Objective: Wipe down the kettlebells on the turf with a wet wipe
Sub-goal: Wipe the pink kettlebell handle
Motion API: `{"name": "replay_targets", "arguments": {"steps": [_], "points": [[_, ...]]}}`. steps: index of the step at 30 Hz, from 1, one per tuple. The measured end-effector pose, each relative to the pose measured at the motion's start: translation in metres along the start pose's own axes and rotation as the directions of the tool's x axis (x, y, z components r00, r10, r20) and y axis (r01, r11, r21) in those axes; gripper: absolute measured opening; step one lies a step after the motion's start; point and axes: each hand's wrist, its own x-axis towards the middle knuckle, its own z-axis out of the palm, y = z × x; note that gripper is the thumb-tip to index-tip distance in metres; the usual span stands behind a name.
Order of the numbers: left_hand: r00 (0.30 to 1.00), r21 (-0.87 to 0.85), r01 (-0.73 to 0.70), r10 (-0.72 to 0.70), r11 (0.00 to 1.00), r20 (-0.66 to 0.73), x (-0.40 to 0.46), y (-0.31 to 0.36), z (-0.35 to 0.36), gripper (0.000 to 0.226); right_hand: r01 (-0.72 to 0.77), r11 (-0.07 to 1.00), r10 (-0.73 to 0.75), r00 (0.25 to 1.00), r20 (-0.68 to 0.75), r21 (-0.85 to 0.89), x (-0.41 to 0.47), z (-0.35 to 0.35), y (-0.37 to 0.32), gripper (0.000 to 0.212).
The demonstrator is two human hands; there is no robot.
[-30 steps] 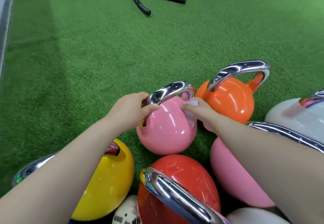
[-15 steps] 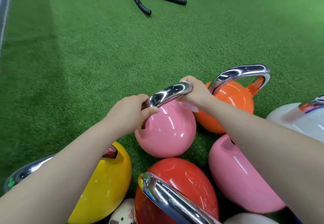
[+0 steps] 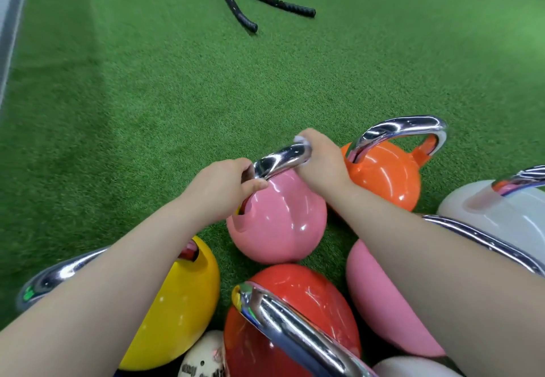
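Head view: both hands grip the pink kettlebell [image 3: 277,223] handle — left hand [image 3: 224,188] bare, right hand [image 3: 321,161] wrapping the wet wipe [image 3: 300,139].

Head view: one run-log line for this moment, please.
step: wiping handle | left hand: holds handle of pink kettlebell | right hand: wipe around handle's far end | turf

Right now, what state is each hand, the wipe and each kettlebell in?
Left hand: grips the near end of the chrome handle.
Right hand: wrapped round the handle's far end, wipe under it.
Wet wipe: bunched, mostly hidden.
Pink kettlebell: upright on turf, held.
Orange kettlebell: upright, untouched.
Red kettlebell: untouched.
Yellow kettlebell: untouched.
Battle ropes: lying loose.
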Motion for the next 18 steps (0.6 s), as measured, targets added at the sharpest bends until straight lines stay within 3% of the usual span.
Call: {"name": "replay_targets", "arguments": {"steps": [2, 6, 9, 18], "points": [[1.000, 0.005, 0.002, -0.002, 1.000, 0.004, 0.000, 0.001, 0.000, 0.033, -0.176, 0.978, 0.168, 0.982, 0.084, 0.108, 0.007, -0.006, 0.010, 0.009], [1.000, 0.020, 0.000, 0.000, 1.000, 0.015, 0.002, 0.001, 0.000, 0.031, -0.350, 0.908, 0.308, 0.930, 0.200, 0.230, 0.010, 0.001, 0.028, 0.024], [1.000, 0.025, -0.018, 0.017, 1.000, 0.013, 0.003, 0.000, 0.001, 0.031, -0.493, 0.791, 0.428, 0.869, 0.247, 0.363, 0.002, 0.009, 0.036, 0.040], [0.999, 0.009, -0.033, 0.033, 0.999, 0.023, 0.004, -0.003, 0.000, 0.030, -0.626, 0.511, 0.508, 0.773, 0.380, 0.589, -0.018, 0.016, 0.035, 0.068]]}}
